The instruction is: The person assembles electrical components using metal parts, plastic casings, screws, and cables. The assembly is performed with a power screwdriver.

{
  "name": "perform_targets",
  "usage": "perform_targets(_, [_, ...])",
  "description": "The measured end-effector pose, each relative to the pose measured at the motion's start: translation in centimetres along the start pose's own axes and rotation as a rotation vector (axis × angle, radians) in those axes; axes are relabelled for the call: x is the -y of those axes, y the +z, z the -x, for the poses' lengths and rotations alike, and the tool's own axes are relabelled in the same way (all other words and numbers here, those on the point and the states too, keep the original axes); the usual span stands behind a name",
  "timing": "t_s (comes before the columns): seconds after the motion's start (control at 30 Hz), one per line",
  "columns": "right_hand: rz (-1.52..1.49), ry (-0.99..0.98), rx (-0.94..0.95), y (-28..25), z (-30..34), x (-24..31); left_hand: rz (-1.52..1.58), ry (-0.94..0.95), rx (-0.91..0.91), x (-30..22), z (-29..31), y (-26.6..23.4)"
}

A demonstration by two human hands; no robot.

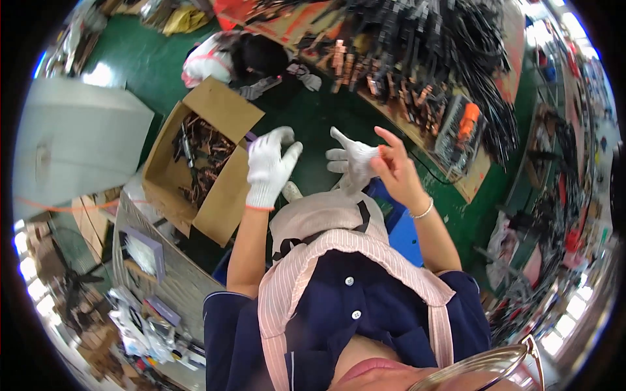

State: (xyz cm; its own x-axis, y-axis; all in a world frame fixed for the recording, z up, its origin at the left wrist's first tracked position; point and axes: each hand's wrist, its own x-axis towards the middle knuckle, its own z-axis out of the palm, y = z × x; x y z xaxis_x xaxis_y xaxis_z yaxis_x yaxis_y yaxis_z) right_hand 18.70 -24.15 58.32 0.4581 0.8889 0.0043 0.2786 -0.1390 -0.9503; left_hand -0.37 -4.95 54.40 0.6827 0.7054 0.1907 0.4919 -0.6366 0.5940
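My left hand [266, 168] wears a white knit glove with an orange cuff edge. It is raised beside the flap of an open cardboard box [225, 205], its fingers bent and its thumb held apart, with nothing visible in it. My bare right hand [399, 171], a bracelet at its wrist, pinches a second white glove [355, 159] by its orange-edged cuff. That glove hangs off the hand with its fingers pointing left, toward my other hand. Both hands are apart, above my lap and the striped apron [326, 218]. Copper-coloured pieces [202, 153] and a dark tool-like rod [187, 146] lie in the box.
Bundles of black cables with copper ends [404, 78] cover a bench ahead. On its near corner, an orange-handled object [468, 120] lies in a clear tray. Another person [257, 58] is bent low beyond the box. A grey worktable [173, 293] stands at left.
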Motion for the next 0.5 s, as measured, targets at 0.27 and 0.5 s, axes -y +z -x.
perform_targets(0.27, [-0.737,0.492,0.359,14.8,-1.2,-2.0,0.12,-0.055,-0.146,1.9,7.1,-2.4])
perform_targets(0.5, [-0.485,0.355,0.386,19.5,0.4,-2.4,0.233,-0.313,0.038,5.6,9.5,-1.3])
